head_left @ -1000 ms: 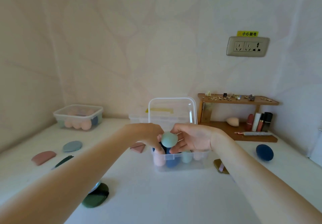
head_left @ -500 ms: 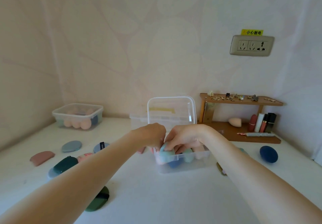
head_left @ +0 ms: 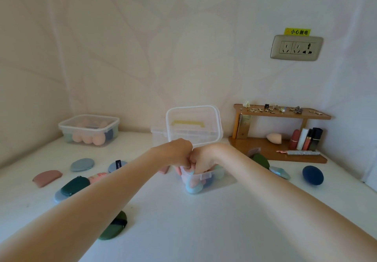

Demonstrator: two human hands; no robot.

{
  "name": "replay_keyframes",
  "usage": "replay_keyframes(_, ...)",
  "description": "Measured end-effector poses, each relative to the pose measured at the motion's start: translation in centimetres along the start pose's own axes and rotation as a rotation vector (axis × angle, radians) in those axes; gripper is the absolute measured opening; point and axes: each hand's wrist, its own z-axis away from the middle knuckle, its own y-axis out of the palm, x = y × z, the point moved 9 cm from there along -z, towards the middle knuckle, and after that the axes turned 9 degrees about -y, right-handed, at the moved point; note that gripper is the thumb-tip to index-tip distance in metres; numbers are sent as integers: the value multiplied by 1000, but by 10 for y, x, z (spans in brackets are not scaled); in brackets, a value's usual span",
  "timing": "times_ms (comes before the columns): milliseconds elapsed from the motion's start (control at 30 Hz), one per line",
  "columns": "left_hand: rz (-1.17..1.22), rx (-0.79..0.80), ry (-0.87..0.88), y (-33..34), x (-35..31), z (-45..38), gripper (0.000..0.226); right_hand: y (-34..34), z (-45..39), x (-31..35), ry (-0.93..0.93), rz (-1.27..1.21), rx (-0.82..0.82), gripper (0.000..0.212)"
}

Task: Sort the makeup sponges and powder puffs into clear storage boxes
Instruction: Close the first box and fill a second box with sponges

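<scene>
Both hands [head_left: 190, 161] curled, pressing a teal sponge [head_left: 193, 187] into the clear box [head_left: 206, 177] mid-bench.
Sponge looks soft, light, springy — pinch its fat middle; puffs [head_left: 82, 164] lie loose around.

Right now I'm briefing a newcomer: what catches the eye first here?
Both hands, left hand and right hand, meet knuckle to knuckle over the open clear box at centre, pressing sponges in. Flat puffs lie scattered on the white table at left; a lidded box sits far left.
</scene>
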Motion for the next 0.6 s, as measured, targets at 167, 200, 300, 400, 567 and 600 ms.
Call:
replay_keyframes(167, 3, -2, 19, -3, -3, 10, 13, 10, -21, -11, 123, 112, 34, 54)
replay_keyframes(200, 10, -6, 33, -4, -5, 12, 9, 9, -20, -13, 117, 75, 43, 52)
replay_keyframes(300, 23, 1, 59, -5, -7, 14, 5, 1, -2, -16, 124, -169, 72, 24)
replay_keyframes(400, -16, 31, 40, -5, -6, 14, 20, -9, 19, -17, 113, -407, 55, 31)
replay_keyframes(567, -264, 18, -4, -27, -21, 9, 29, -47, 49, -35, 27, -609, -261, 25)
replay_keyframes(600, -260, -44, 17, -37, -31, 8, 27, -57, 56, -49, 36, -648, -381, 22)
